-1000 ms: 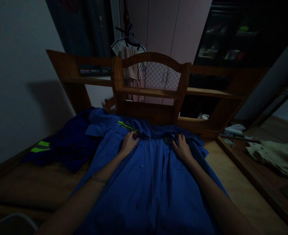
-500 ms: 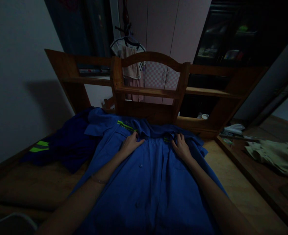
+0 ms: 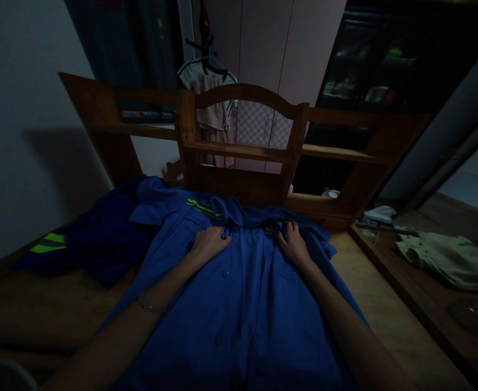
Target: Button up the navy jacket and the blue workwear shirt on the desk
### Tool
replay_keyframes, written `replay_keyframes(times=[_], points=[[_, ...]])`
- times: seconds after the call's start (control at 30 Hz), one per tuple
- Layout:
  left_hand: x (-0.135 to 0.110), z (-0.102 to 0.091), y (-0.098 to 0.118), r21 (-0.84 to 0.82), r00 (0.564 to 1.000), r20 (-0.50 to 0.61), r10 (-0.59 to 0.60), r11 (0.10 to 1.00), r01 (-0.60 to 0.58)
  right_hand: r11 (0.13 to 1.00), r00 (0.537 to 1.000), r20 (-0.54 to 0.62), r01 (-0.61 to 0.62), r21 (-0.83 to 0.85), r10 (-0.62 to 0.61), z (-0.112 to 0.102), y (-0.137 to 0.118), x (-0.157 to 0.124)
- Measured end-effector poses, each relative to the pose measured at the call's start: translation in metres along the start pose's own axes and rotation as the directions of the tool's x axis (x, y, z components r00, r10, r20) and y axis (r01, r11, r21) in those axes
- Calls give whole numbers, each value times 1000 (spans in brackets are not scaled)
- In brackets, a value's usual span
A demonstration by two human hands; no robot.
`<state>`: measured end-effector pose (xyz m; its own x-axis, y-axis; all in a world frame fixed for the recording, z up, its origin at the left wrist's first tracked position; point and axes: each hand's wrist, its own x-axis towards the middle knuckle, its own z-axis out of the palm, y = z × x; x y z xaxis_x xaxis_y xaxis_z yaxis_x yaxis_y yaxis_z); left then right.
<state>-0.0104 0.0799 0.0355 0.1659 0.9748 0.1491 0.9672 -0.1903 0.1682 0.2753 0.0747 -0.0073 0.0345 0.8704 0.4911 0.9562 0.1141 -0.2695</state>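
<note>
A blue button-up work shirt with yellow-green reflective strips lies spread front-up on a wooden bed surface. My left hand rests on the shirt's chest just below the collar, its fingers curled into the cloth. My right hand sits at the collar on the other side, fingers bent and pinching the fabric there. Both forearms stretch across the shirt toward the collar.
A darker blue garment with reflective stripes lies bunched to the left. A wooden headboard with shelves stands right behind the collar. A pale garment lies on a low wooden ledge at the right. Clothes hang on a rack beyond.
My left hand's fingers have curled in on the shirt just below the collar. The view has shifted slightly; the right hand stays at the collar.
</note>
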Motion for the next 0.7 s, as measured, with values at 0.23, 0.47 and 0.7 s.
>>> replay_keyframes(times=[0.23, 0.47, 0.7], points=[[-14, -6, 25, -87, 997, 28, 66, 994, -64, 1000, 1000, 6, 9, -10, -9, 1, 2, 0], [-35, -22, 43, -608, 945, 232, 230, 793, -44, 1000, 999, 29, 16, 9, -16, -2, 2, -1], [-147, -79, 25, -571, 976, -40, 215, 796, -199, 1000, 999, 27, 17, 10, -17, -2, 3, -1]])
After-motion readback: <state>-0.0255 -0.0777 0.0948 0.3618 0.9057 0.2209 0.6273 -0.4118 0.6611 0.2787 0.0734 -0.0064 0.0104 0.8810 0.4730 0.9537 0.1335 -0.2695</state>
